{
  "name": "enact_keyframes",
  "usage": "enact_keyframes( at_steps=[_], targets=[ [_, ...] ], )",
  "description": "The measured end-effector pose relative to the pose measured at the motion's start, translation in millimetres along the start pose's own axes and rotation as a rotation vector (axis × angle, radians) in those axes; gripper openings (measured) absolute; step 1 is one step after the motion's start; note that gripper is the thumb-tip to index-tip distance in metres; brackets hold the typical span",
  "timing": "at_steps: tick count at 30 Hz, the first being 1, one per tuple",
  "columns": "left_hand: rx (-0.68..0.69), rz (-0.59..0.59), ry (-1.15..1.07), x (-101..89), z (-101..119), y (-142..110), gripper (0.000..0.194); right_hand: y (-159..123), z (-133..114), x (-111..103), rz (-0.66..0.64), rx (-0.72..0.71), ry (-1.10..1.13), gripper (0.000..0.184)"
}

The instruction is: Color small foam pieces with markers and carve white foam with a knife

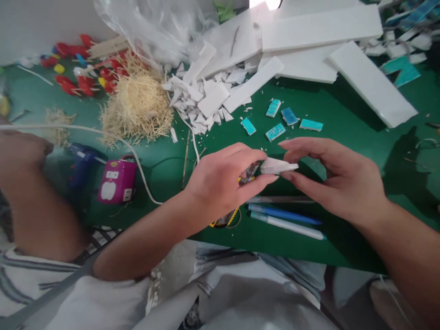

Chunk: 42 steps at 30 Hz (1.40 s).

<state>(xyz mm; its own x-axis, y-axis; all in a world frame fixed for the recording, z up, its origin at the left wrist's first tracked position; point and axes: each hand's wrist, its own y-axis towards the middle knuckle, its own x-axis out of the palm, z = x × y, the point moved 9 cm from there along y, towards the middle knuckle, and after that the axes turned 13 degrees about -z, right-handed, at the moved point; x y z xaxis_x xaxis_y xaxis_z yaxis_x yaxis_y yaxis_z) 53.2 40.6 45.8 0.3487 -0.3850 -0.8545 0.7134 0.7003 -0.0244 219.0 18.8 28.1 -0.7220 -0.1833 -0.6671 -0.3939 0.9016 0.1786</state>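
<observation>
A small white foam piece (pixel 275 166) is pinched between the thumb and index finger of my left hand (pixel 220 176). From the other side, my right hand (pixel 338 176) has its thumb and a fingertip on the right end of the same piece, its index finger raised a little above. Partly hidden under my left hand is a black and yellow tool (pixel 225 219), which looks like a utility knife. Just beyond the hands lie several small blue and teal painted chips, one with dots (pixel 275 132). A blue pen (pixel 288 214) and a white pen (pixel 288 225) lie below the foam piece.
White foam scraps (pixel 213 96) and long foam boards (pixel 319 28) cover the back. Left of them are a pile of thin wooden sticks (pixel 140 103), a magenta box (pixel 117 181), a blue glue gun (pixel 82 162) and a white cable (pixel 135 158). Another person's arm (pixel 37 201) rests at far left.
</observation>
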Motion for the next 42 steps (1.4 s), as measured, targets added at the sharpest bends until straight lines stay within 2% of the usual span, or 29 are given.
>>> enact_keyframes(
  at_steps=[3, 5, 9, 13, 16, 22, 29, 37, 39, 40, 42],
  targets=[
    [0.040, 0.062, -0.164, 1.6, -5.4, 5.8, 0.030, 1.3, 0.5, 1.5, -0.016, -0.023, 0.082, 0.040],
    [0.044, 0.030, -0.286, 5.6, -6.9, 7.9, 0.029, 1.4, 2.9, 0.5, -0.018, -0.017, 0.096, 0.042],
    [-0.062, 0.022, -0.486, 6.4, -14.1, 8.7, 0.011, 1.6, 8.8, -1.8, -0.020, 0.033, 0.096, 0.041],
    [-0.200, 0.027, -0.735, 14.2, -27.0, 10.6, 0.014, 6.2, 17.7, 3.9, -0.055, 0.158, 0.271, 0.032],
    [-0.222, 0.026, -0.861, 20.1, -30.1, 12.5, 0.015, 9.1, 24.5, 12.9, -0.101, 0.283, 0.417, 0.022],
    [-0.212, 0.029, -0.878, 21.5, -28.8, 14.9, 0.009, 9.8, 27.5, 21.6, -0.177, 0.368, 0.506, 0.036],
    [-0.256, -0.066, -0.970, 32.5, -35.9, 18.6, 0.008, 8.3, 35.2, 28.4, -0.272, 0.452, 0.516, 0.041],
    [-0.253, -0.077, -0.953, 28.6, -33.7, 18.6, 0.004, 7.9, 30.4, 33.9, -0.359, 0.509, 0.639, 0.039],
    [-0.247, -0.031, -0.929, 19.9, -41.3, 18.2, 0.005, 5.3, 31.8, 30.3, -0.374, 0.535, 0.653, 0.043],
    [-0.242, 0.035, -0.907, 11.8, -47.3, 17.0, 0.005, 4.4, 33.2, 26.1, -0.362, 0.543, 0.650, 0.043],
    [-0.173, 0.271, -0.903, -11.6, -58.3, 11.2, 0.010, 4.4, 38.0, 11.7, -0.262, 0.544, 0.619, 0.039]
  ],
)
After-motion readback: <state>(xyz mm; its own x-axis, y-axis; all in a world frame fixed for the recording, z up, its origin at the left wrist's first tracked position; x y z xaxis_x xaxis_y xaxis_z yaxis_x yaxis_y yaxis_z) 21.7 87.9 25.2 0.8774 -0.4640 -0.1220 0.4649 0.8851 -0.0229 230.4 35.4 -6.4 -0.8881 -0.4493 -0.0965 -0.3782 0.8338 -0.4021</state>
